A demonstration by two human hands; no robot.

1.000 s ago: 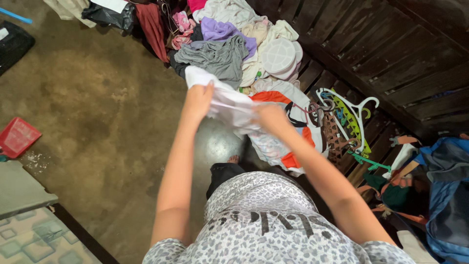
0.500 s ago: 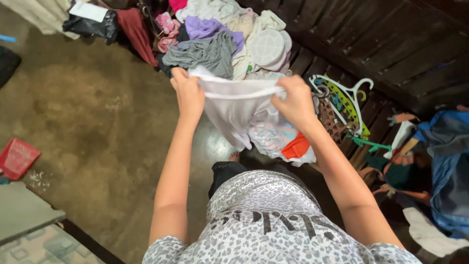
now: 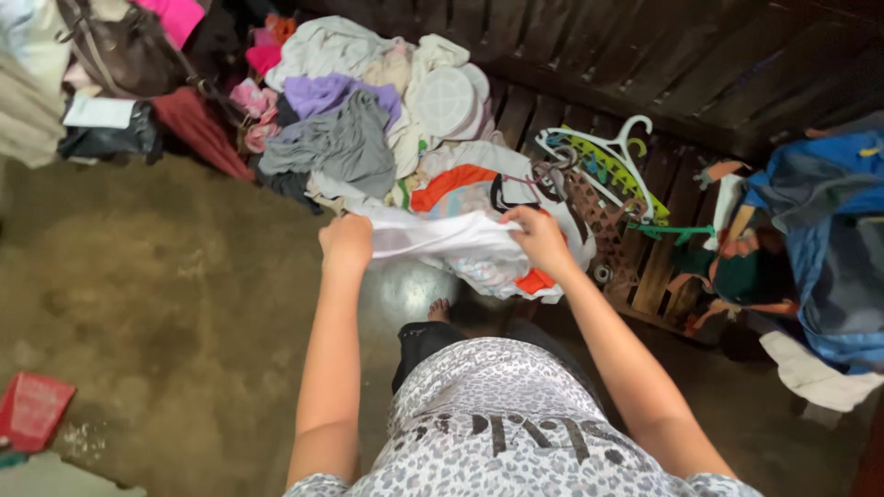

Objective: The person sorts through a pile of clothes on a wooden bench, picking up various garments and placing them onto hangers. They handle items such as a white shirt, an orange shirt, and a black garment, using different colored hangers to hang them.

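Note:
I hold a white garment [image 3: 433, 239] stretched between both hands in front of my body. My left hand [image 3: 345, 243] grips its left end and my right hand [image 3: 539, 237] grips its right end, with the cloth folded flat and bunched between them. Just beyond it lies a heap of laundry [image 3: 368, 129] on a dark wooden slatted bench [image 3: 663, 64], with grey, purple, white and orange-and-white pieces. A round white lid [image 3: 448, 99] rests on the heap.
A bundle of plastic hangers [image 3: 608, 166] in white, green and brown lies on the bench to the right. Blue cloth [image 3: 820, 248] and more clothes pile at the far right. A red dustpan [image 3: 32, 410] sits on the concrete floor at lower left. My bare foot [image 3: 440, 308] shows below the garment.
My hands lowered the white garment and brought it from a spread, hanging shape into a flatter folded band. The camera view shifted right and up.

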